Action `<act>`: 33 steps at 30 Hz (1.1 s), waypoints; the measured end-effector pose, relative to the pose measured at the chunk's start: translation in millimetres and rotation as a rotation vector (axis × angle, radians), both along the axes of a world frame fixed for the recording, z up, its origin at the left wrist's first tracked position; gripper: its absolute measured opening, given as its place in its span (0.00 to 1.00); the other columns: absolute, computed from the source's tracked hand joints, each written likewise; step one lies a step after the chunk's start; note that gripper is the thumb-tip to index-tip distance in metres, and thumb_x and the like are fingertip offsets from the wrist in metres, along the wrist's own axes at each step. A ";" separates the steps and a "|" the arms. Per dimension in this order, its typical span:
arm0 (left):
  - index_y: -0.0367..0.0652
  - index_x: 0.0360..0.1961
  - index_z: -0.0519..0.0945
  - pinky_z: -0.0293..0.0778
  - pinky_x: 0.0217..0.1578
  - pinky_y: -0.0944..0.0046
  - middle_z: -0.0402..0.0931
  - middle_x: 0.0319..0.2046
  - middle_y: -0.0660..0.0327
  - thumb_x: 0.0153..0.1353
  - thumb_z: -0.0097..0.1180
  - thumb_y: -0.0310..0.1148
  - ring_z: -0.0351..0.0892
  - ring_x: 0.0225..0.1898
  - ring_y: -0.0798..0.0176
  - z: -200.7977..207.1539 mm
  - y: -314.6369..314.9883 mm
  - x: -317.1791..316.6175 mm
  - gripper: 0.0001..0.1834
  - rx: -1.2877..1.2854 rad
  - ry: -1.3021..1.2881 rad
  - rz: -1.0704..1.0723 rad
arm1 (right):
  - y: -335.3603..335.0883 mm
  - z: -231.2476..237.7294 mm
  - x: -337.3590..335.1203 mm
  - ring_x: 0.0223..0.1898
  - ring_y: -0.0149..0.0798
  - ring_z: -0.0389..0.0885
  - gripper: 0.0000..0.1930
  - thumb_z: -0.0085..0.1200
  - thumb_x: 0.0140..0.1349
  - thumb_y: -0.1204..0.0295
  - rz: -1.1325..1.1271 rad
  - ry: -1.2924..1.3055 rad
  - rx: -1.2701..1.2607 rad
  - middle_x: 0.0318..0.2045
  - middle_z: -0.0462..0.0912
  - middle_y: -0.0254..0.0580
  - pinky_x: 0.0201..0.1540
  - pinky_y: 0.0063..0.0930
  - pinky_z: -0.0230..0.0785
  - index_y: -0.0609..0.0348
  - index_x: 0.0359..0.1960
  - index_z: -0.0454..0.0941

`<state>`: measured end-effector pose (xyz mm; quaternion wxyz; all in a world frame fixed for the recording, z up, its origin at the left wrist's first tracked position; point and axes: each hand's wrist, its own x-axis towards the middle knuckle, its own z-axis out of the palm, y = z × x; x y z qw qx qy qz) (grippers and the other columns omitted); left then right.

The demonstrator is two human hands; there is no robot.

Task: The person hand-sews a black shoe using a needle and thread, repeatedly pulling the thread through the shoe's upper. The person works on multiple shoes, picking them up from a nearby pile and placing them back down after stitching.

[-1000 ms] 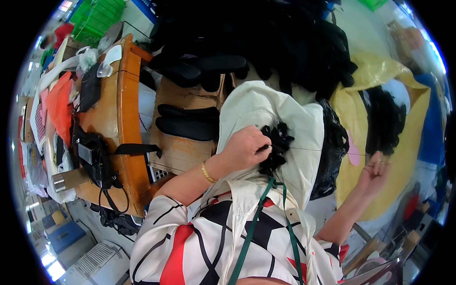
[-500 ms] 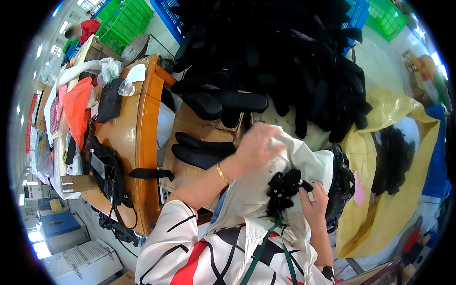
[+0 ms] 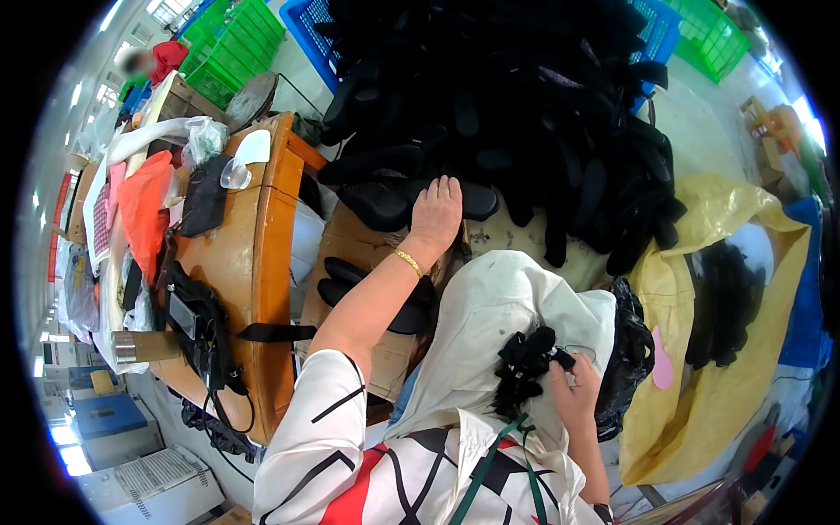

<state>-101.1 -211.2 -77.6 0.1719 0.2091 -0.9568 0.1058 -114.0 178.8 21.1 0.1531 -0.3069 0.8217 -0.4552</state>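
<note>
Stretched forward, my left hand (image 3: 437,213) lies with its fingers extended over a black slipper (image 3: 479,201) at the near edge of the pile; whether it grips it I cannot tell. My right hand (image 3: 577,382) is closed at the right of my lap, pinching a small black fabric piece (image 3: 563,358). Beside it, a bunch of black fabric bows (image 3: 522,366) rests on the pale cloth (image 3: 490,293) over my lap. More black slippers (image 3: 398,317) sit on the cardboard box (image 3: 385,366) under my left forearm.
A large heap of black slippers (image 3: 490,96) fills a blue crate (image 3: 306,35) ahead. On the left stands a wooden table (image 3: 236,289) carrying a black bag (image 3: 197,315) and cloths. At the right are a black plastic bag (image 3: 630,350) and a yellow sack (image 3: 674,420) holding black items.
My left hand has moved from above the lap cloth forward and left to the slipper at the heap's edge. My right hand stays by the bows, slightly lower.
</note>
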 end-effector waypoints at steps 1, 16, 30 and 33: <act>0.34 0.60 0.69 0.73 0.56 0.54 0.75 0.56 0.47 0.49 0.66 0.30 0.75 0.59 0.49 15.2 5.2 2.4 0.35 0.047 0.037 -0.039 | 1.5 0.3 0.0 0.29 0.47 0.77 0.08 0.61 0.59 0.76 -0.009 0.001 -0.020 0.27 0.77 0.47 0.34 0.33 0.70 0.66 0.38 0.79; 0.40 0.59 0.73 0.74 0.59 0.59 0.77 0.55 0.59 0.67 0.56 0.28 0.77 0.56 0.61 164.2 157.5 118.6 0.19 2.116 1.233 0.063 | 4.2 2.7 24.1 0.40 0.27 0.79 0.06 0.47 0.74 0.71 -0.420 -0.659 -0.953 0.38 0.80 0.33 0.54 0.34 0.77 0.57 0.46 0.76; 0.40 0.55 0.77 0.74 0.58 0.59 0.80 0.51 0.58 0.71 0.54 0.39 0.77 0.55 0.58 101.0 236.8 199.0 0.18 2.804 0.486 0.238 | 8.8 -7.2 41.6 0.31 0.26 0.71 0.06 0.54 0.70 0.70 -0.500 -0.169 -0.538 0.32 0.77 0.32 0.36 0.22 0.66 0.60 0.41 0.77; 0.38 0.51 0.80 0.74 0.54 0.61 0.82 0.47 0.58 0.69 0.57 0.42 0.80 0.50 0.59 107.3 224.5 209.5 0.18 2.422 -0.241 0.145 | 7.9 -8.5 46.9 0.28 0.35 0.74 0.07 0.59 0.66 0.74 -0.471 -0.002 -0.465 0.30 0.76 0.41 0.32 0.27 0.69 0.62 0.42 0.76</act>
